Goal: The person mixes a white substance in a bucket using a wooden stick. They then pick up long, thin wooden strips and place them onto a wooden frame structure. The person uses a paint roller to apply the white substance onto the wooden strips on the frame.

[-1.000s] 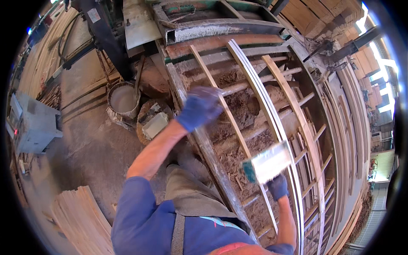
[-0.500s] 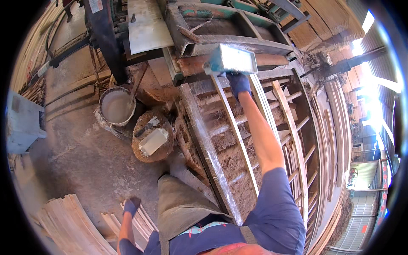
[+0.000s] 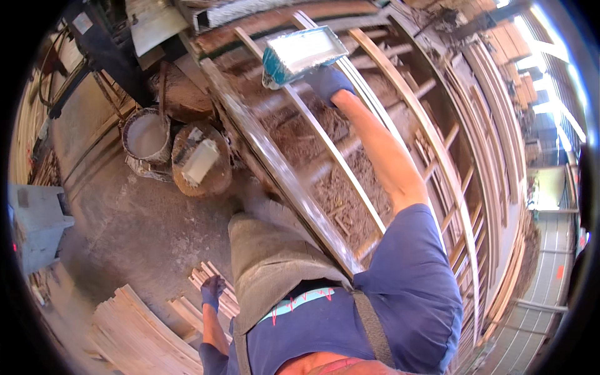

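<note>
Wide brush (image 3: 299, 55): flat, broad-headed tool with a teal body and a pale, glaring upper face; located at 12 o'clock in the view, lying tilted across a slat of the wooden frame (image 3: 400, 112); grasped at its near end by the right hand (image 3: 328, 82), blue-gloved, fingers closed about it; right arm stretched fully forward, bare forearm running from the blue sleeve at 4 o'clock up to the glove.

Left hand (image 3: 212, 291): blue-gloved, hanging low at 7 o'clock beside the person's hip; fingers curled at the ends of some thin wooden strips (image 3: 215, 287); whether it clasps them or only touches them cannot be told.

Wooden frame: long, curved, ladder-like, built of pale bent slats and short cross rungs; sawdust and shavings (image 3: 340, 181) heaped beneath, seen through the gaps; frame's near rail pressed close to the person's apron.

Surroundings: bucket (image 3: 145, 136) holding a whitish liquid at 10 o'clock; round brown tub (image 3: 201, 164) just beside it, a pale block lying inside; stack of thin boards (image 3: 134, 337) at 7 o'clock on the concrete floor (image 3: 125, 231).
</note>
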Available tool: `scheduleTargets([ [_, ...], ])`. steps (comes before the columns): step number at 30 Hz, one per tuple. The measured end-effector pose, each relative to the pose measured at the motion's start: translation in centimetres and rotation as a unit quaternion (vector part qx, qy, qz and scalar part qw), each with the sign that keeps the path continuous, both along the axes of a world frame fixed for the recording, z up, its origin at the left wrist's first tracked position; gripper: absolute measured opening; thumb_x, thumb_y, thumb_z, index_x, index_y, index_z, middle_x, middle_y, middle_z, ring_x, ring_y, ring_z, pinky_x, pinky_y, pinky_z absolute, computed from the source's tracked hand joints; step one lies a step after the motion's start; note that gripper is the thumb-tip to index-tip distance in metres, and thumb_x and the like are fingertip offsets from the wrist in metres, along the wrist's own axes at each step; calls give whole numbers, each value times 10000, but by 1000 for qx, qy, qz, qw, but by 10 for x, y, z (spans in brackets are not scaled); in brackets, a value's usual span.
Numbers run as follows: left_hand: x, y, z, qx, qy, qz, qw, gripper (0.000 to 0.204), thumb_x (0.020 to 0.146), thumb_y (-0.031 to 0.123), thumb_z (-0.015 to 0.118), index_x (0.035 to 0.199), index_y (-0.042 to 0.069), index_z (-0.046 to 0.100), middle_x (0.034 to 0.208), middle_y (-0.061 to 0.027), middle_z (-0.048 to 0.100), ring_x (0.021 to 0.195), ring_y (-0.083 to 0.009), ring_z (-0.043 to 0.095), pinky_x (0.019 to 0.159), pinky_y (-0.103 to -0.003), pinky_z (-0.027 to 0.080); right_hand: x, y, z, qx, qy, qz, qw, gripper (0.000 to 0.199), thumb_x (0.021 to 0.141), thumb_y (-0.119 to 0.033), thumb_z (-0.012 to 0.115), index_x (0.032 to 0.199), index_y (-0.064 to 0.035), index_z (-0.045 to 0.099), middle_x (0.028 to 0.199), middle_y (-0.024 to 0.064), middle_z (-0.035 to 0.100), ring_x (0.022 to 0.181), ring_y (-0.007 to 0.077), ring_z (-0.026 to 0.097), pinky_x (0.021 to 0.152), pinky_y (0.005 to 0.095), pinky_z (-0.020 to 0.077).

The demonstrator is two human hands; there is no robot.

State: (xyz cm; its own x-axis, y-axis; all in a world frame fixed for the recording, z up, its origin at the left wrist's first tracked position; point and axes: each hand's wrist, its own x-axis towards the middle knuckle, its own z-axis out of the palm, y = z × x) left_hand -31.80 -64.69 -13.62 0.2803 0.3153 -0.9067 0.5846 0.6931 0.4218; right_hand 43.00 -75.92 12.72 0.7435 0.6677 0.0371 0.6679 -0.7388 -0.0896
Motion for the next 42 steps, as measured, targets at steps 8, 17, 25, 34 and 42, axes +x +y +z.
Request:
scheduleTargets([
  [8, -26, -118, 13, 99, -92, -152, 979, 331, 902, 324, 641, 1056, 31, 650, 878, -93, 701, 693, -177, 657, 586, -284, 494, -260, -310, 81, -16, 97, -89, 991, 347, 887, -356, 598, 955, -25, 670, 868, 251, 675, 792, 407, 668, 718, 465, 531],
  [17, -19, -243, 75, 236, -194, -274, 912, 231, 914, 210, 657, 1058, 30, 677, 924, -50, 697, 769, -138, 639, 682, -282, 525, -508, -687, 85, -91, 128, -228, 961, 223, 844, -251, 577, 937, -76, 678, 858, 221, 675, 799, 410, 656, 712, 492, 519],
  [25, -228, -419, 27, 153, -65, -286, 944, 253, 928, 230, 613, 1063, 20, 656, 869, -102, 688, 741, -176, 650, 635, -307, 548, -591, -877, 76, -37, 83, -191, 977, 232, 812, -249, 599, 828, -29, 671, 802, 260, 647, 780, 435, 641, 675, 490, 519],
  [34, -365, -737, 65, 202, -89, -304, 927, 307, 899, 293, 657, 1011, 8, 671, 843, -85, 685, 746, -163, 642, 652, -305, 522, -776, -1158, 98, -126, 127, -170, 969, 294, 862, -335, 585, 904, -54, 665, 782, 223, 672, 729, 408, 668, 640, 490, 533],
  [42, -372, -969, 118, 319, -263, -379, 828, 192, 908, 101, 641, 1066, -1, 680, 918, -34, 687, 786, -119, 602, 706, -262, 498, -958, -1449, 112, -149, 118, -240, 952, 301, 870, -351, 581, 897, -64, 666, 802, 217, 674, 765, 408, 664, 640, 491, 520],
])
